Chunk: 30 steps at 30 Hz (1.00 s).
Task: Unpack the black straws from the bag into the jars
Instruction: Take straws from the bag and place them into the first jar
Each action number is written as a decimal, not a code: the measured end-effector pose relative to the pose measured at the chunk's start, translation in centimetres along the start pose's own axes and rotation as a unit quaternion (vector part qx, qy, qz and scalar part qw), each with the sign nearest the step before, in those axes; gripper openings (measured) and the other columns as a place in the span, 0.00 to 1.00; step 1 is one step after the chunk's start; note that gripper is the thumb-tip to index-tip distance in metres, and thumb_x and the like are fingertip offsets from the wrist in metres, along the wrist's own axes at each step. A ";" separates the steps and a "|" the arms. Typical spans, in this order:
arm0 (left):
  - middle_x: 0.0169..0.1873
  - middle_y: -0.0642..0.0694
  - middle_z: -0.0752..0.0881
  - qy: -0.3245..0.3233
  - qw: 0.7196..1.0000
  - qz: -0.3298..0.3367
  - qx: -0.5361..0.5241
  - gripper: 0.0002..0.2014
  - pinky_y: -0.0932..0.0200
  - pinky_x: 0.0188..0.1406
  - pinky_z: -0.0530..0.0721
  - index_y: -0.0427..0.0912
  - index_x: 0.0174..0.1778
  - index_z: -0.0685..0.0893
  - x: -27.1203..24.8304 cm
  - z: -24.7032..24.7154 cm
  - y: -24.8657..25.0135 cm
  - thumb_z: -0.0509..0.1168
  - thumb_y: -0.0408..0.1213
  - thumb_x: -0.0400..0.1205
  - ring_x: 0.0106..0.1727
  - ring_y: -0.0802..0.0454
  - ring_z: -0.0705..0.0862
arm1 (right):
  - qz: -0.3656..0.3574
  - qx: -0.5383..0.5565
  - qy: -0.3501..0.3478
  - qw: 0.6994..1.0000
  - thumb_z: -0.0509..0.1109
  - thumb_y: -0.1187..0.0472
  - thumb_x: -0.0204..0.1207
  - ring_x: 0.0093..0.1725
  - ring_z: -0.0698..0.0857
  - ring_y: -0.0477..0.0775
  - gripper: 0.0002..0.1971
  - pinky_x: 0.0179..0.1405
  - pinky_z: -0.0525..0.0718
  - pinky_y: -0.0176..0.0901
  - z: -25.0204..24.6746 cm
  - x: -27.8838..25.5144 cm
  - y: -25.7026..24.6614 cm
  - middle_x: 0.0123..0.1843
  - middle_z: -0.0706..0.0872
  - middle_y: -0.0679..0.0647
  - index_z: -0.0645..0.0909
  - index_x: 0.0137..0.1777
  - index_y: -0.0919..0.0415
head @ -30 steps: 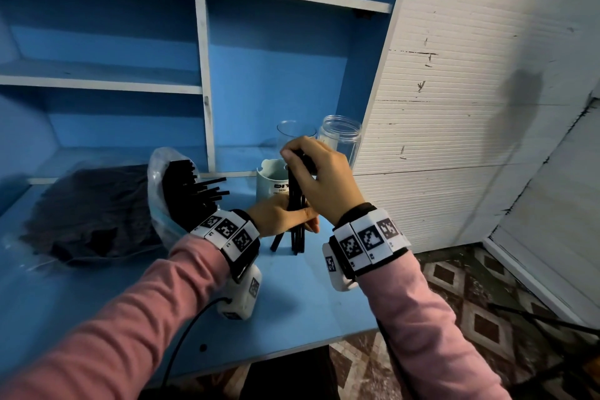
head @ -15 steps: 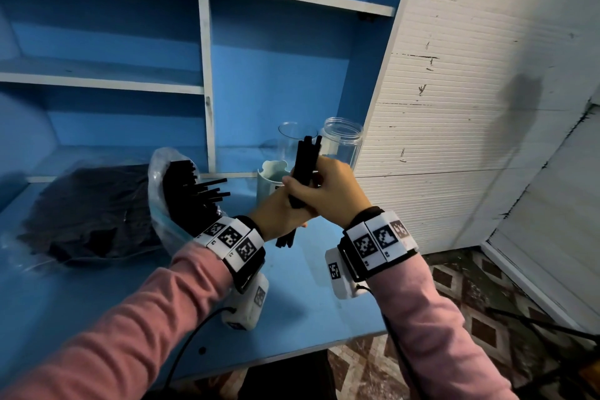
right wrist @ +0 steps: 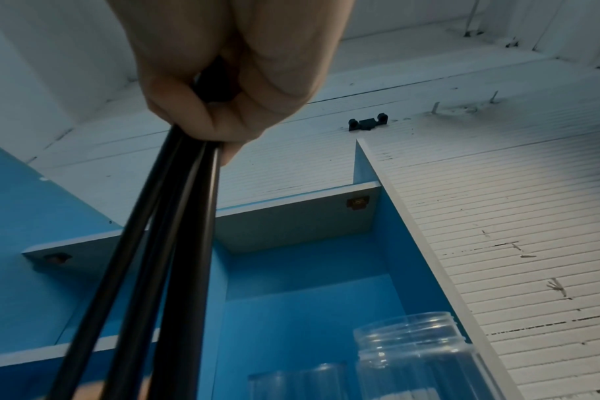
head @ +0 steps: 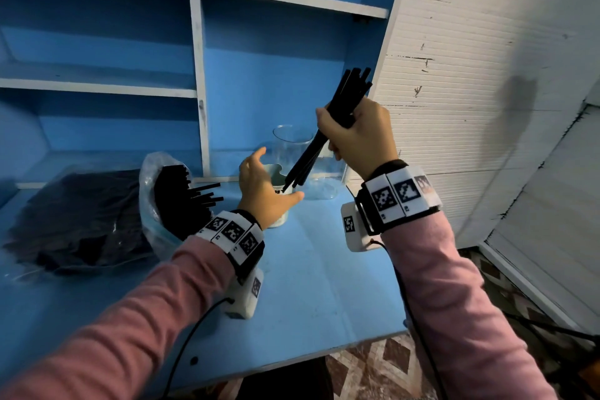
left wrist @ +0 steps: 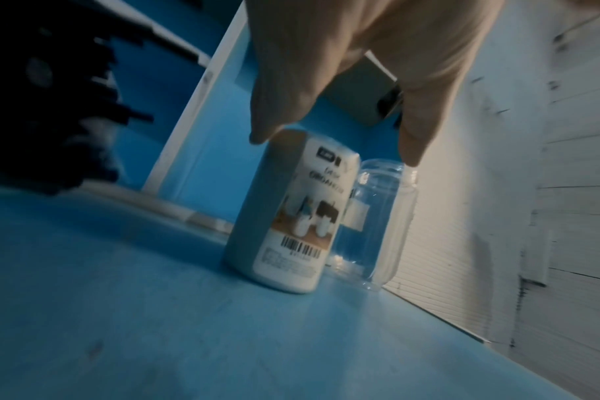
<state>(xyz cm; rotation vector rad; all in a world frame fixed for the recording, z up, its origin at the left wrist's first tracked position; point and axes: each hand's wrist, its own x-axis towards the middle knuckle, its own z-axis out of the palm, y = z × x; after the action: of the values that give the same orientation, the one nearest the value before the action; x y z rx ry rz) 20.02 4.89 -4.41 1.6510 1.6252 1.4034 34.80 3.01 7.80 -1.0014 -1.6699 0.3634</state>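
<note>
My right hand (head: 341, 127) grips a bundle of black straws (head: 324, 133), held tilted with the upper ends up and to the right. The lower ends reach the mouth of a white labelled container (head: 279, 221) on the blue tabletop. My left hand (head: 281, 173) is open, with its fingers spread over that container's (left wrist: 284, 213) rim; whether it touches, I cannot tell. The clear bag (head: 152, 178) lies on its side to the left, with black straw ends sticking out of its mouth. In the right wrist view the straws (right wrist: 175, 243) run down out of my fist.
A clear glass (head: 287, 146) and a clear plastic jar (head: 328, 178) stand just behind the white container. A second flat bag of black straws (head: 74, 221) lies at far left. Blue shelves rise behind. A white slatted panel (head: 487, 107) closes the right side.
My right hand has lifted the straw bundle off the tabletop and tipped its lower ends to the white container. My left hand has let go of the bundle and opened over the container.
</note>
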 end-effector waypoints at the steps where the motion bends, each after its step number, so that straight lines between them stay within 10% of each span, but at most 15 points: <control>1: 0.76 0.40 0.60 -0.014 0.999 -0.036 -0.004 0.53 0.48 0.78 0.65 0.40 0.81 0.56 0.4 0.2 -0.4 0.82 0.40 0.66 0.79 0.45 0.62 | -0.001 0.002 0.008 1.000 0.72 0.61 0.75 0.19 0.78 0.48 0.10 0.21 0.80 0.44 0.0 0.2 0.0 0.22 0.79 0.51 0.79 0.36 0.64; 12: 0.69 0.51 0.78 -0.132 0.988 -0.076 -0.031 0.47 0.54 0.72 0.74 0.47 0.78 0.66 0.6 1.3 -2.1 0.83 0.44 0.65 0.68 0.51 0.78 | 0.011 -0.004 0.031 0.999 0.71 0.60 0.74 0.24 0.80 0.54 0.12 0.27 0.83 0.53 0.6 0.8 1.1 0.26 0.80 0.57 0.78 0.37 0.69; 21: 0.63 0.51 0.80 -0.145 0.987 -0.065 -0.029 0.42 0.57 0.65 0.76 0.45 0.76 0.67 -0.3 1.2 -1.3 0.81 0.40 0.69 0.65 0.51 0.80 | 0.098 -0.168 -0.137 0.971 0.70 0.64 0.71 0.29 0.70 0.52 0.19 0.23 0.65 0.32 4.6 0.0 4.7 0.25 0.69 0.50 0.63 0.26 0.57; 30: 0.62 0.48 0.83 -0.151 0.984 -0.063 -0.066 0.41 0.48 0.67 0.80 0.46 0.75 0.67 -0.4 1.1 -1.0 0.80 0.38 0.68 0.61 0.49 0.83 | 0.137 -0.210 -0.192 0.949 0.74 0.51 0.75 0.53 0.85 0.58 0.19 0.51 0.81 0.43 6.0 0.1 5.3 0.51 0.88 0.60 0.82 0.53 0.68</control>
<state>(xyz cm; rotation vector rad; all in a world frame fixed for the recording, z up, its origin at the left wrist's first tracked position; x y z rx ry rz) 20.59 5.10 -5.89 1.5680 1.4055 1.1108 31.60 7.70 2.14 -1.5696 -2.0106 0.4129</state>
